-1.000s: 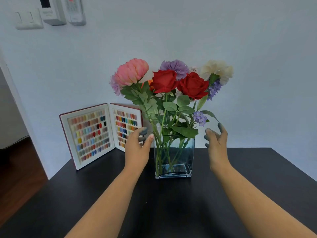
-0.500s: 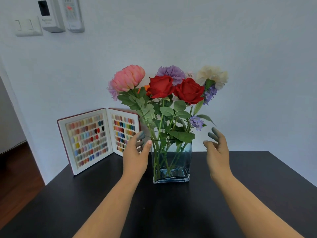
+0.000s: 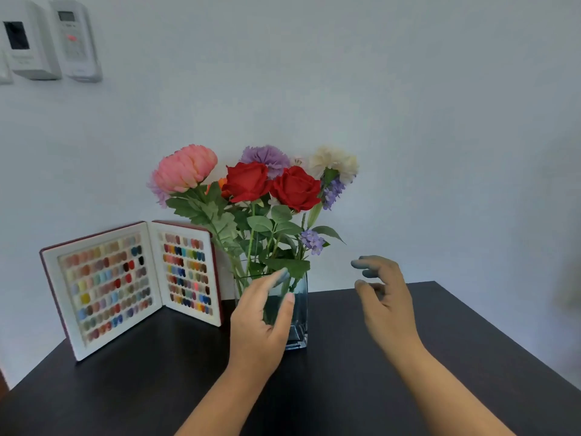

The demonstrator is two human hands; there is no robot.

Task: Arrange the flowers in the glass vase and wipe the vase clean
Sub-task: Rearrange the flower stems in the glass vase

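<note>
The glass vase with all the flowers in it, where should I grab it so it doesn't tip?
Probably low on the flat side walls of the glass vase, one hand from each side. It is square and straight-walled, and the flowers make it top-heavy, so a low grip is likely steadier than the rim. The left hand is in front of it; the right hand is apart.

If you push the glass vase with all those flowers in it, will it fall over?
Probably not easily: the glass vase looks square with a flat base on the table. A push up high might tip it, since the flowers stand tall. Glass likely slides and could break.
</note>
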